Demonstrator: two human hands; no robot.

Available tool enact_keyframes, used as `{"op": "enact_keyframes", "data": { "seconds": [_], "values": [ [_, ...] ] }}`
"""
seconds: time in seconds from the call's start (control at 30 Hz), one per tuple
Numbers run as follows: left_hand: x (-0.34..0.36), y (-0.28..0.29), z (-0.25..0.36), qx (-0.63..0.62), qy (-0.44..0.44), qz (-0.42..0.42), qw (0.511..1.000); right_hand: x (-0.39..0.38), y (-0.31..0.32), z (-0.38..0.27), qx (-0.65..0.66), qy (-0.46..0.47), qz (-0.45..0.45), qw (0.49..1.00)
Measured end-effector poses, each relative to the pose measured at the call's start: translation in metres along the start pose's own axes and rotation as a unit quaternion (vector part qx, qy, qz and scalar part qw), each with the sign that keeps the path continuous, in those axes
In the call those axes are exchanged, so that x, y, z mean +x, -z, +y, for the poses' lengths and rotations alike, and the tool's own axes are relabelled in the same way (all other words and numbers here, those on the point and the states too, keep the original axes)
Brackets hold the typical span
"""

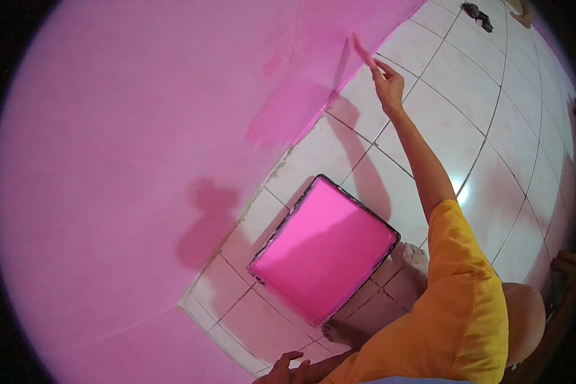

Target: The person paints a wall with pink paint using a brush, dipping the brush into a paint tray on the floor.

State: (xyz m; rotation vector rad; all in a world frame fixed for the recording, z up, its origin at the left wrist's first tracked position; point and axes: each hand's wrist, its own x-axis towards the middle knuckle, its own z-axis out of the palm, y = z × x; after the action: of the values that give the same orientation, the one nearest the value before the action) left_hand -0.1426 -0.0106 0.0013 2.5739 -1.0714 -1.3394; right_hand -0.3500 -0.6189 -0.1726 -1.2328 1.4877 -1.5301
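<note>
At the lower edge is the left hand (pixel 285 370), partly cut off; its fingers look loosely bent, and I cannot tell whether they hold anything. A yellow cloth sleeve (pixel 461 269), softly creased, covers part of the floor on the right. Bare feet show just beside a shallow, four-cornered tray (pixel 366 209), whose dark rim is crusted with pale flecks. Smooth, wet-looking pink paint (pixel 329 249) fills it, half in shadow; its longer sides run roughly along the foot of the wall.

The floor (pixel 451 109) is glossy white tile with dark joints and faint pink smears, meeting the wall along a rough, chipped edge. The wall (pixel 128 128) is smooth and pale pink, with a deeper, shinier patch (pixel 291 112) low down.

Farther out, the right hand (pixel 388 80) pinches a thin, pink-coated tool (pixel 363 51) between its fingers, at the base of the wall. The tool's long axis runs from the fingers up and leftward, its free end towards the wall; I cannot tell whether it touches. Beyond lies a dark, crumpled object (pixel 478 17).
</note>
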Motion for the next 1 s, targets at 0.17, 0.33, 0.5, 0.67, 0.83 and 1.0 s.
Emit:
{"op": "enact_keyframes", "data": {
  "seconds": [0.17,0.33,0.5,0.67,0.83,1.0],
  "values": [
    [-0.003,0.011,0.035,-0.005,-0.029,0.028,0.999,-0.034,-0.021,0.015,0.053,0.081,-0.061,0.993],
    [0.013,-0.007,-0.009,-0.057,0.038,-0.007,0.998,-0.067,0.004,-0.051,0.053,0.024,-0.384,0.921],
    [0.015,-0.001,0.007,-0.040,-0.032,-0.003,0.999,-0.008,0.013,-0.041,0.038,0.055,-0.214,0.974],
    [0.012,0.005,0.035,0.034,-0.013,0.046,0.998,-0.037,-0.020,-0.041,0.089,0.101,-0.048,0.990],
    [0.006,0.008,0.039,0.046,-0.032,0.069,0.996,-0.187,-0.054,-0.091,0.071,0.028,-0.326,0.942],
    [-0.009,0.006,0.048,0.009,-0.054,0.081,0.995,-0.156,-0.054,-0.069,0.076,0.065,-0.292,0.951]
  ]
}}
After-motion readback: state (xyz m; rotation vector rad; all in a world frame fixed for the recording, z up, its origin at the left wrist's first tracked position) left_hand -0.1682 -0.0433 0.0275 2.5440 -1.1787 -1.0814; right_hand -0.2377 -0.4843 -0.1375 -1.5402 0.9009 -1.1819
